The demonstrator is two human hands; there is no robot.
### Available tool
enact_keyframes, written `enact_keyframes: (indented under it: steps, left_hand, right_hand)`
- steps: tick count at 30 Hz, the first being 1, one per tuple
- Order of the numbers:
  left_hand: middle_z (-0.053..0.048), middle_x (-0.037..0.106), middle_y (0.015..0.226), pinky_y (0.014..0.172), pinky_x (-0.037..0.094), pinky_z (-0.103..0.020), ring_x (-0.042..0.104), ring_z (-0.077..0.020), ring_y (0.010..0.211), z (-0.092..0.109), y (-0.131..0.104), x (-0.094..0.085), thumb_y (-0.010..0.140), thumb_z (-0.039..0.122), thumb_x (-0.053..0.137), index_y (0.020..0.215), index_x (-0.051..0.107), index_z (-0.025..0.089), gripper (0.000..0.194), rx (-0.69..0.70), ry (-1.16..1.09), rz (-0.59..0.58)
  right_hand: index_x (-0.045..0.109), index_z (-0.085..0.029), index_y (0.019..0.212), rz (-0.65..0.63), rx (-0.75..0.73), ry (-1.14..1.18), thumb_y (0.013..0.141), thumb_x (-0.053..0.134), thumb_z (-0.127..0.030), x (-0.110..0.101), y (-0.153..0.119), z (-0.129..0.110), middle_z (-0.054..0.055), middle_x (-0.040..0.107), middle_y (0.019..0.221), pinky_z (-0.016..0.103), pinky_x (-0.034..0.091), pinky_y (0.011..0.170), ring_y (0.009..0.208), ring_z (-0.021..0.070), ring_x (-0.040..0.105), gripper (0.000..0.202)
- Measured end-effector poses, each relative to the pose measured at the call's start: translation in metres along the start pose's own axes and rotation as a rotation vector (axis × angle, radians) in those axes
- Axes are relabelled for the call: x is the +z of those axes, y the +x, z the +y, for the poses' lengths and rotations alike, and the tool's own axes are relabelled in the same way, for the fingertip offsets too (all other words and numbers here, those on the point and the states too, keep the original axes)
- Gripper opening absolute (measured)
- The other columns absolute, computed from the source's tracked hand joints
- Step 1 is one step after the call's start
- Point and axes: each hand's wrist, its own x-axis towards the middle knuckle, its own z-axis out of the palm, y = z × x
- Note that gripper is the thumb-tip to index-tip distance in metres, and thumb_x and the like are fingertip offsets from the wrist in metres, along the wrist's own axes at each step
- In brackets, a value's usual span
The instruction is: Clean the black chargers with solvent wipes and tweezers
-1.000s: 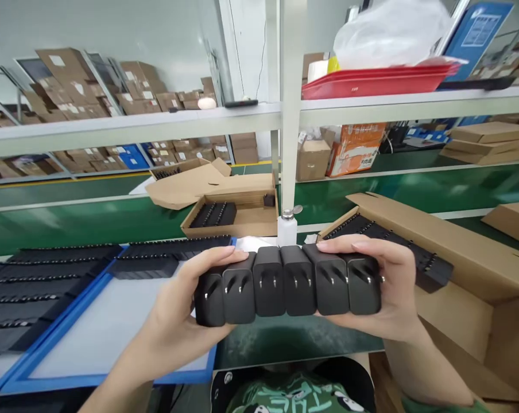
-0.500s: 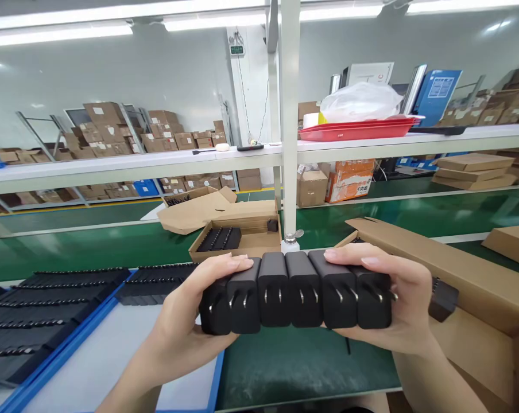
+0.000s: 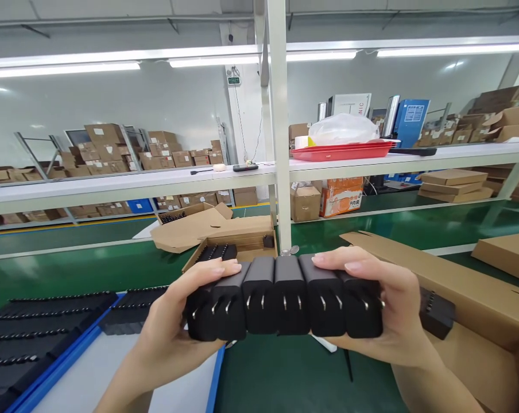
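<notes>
Several black plug-in power adapters (image 3: 259, 295) form one side-by-side row in mid-air, their metal prongs facing me. My left hand (image 3: 173, 312) is closed round the left end of the row, fingers on top and the thumb side beneath. The right end is gripped by my right hand (image 3: 388, 304), with two fingertips on the top faces. Below the row lies the green work surface (image 3: 285, 378). Left of my left hand, a blue-edged white tray (image 3: 87, 367) carries rows of similar black adapters (image 3: 39, 327).
An open cardboard box (image 3: 479, 355) at right has black adapters (image 3: 436, 312) inside. Behind my hands sits another open carton (image 3: 251, 246) with adapters. A white post (image 3: 279, 126) rises in the middle, meeting a shelf (image 3: 177, 183) that bears red trays (image 3: 341, 152).
My view has tilted upward and turned slightly right, so the surroundings appear lower. Both hands still hold the row of adapters, which sits slightly further left in view.
</notes>
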Motion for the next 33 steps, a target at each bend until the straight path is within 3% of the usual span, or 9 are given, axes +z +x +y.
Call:
enact_keyframes:
  steps: [8,14,25,33]
  left_hand:
    - [-0.010,0.076,0.120,0.099,0.062,-0.041,0.073,-0.0274,0.115,-0.020,-0.006,0.006,0.069,0.007,0.084,0.139,0.051,0.030,0.080,-0.017,-0.110,0.080]
    - [-0.007,0.076,0.120,0.106,0.058,-0.037,0.073,-0.0229,0.114,-0.027,-0.004,0.008,0.068,0.006,0.085,0.139,0.052,0.029,0.082,0.022,-0.163,0.090]
    - [-0.009,0.074,0.122,0.108,0.057,-0.041,0.072,-0.0252,0.118,-0.027,-0.006,0.001,0.069,0.008,0.086,0.144,0.045,0.030,0.088,0.013,-0.134,0.043]
    - [-0.006,0.073,0.126,0.107,0.055,-0.027,0.069,-0.0186,0.121,-0.007,-0.006,-0.004,0.071,0.006,0.083,0.145,0.042,0.029,0.087,-0.082,-0.049,-0.003]
  right_hand:
    - [0.036,-0.032,0.149,-0.073,0.105,-0.069,0.079,0.078,-0.007,0.007,0.002,-0.020,0.009,0.060,0.139,0.042,0.059,0.103,0.125,0.0270,0.061,0.085]
    - [0.035,-0.032,0.149,-0.105,0.105,-0.085,0.081,0.078,-0.008,0.010,0.006,-0.025,0.008,0.058,0.139,0.042,0.058,0.104,0.125,0.0270,0.059,0.083]
    - [0.044,-0.030,0.146,-0.024,0.096,-0.039,0.076,0.082,-0.004,0.015,0.007,-0.015,0.006,0.060,0.138,0.037,0.057,0.105,0.124,0.0251,0.062,0.084]
    - [0.047,-0.031,0.141,0.019,0.118,0.009,0.069,0.088,-0.008,0.013,0.004,0.004,0.006,0.066,0.131,0.038,0.061,0.098,0.115,0.0267,0.067,0.086]
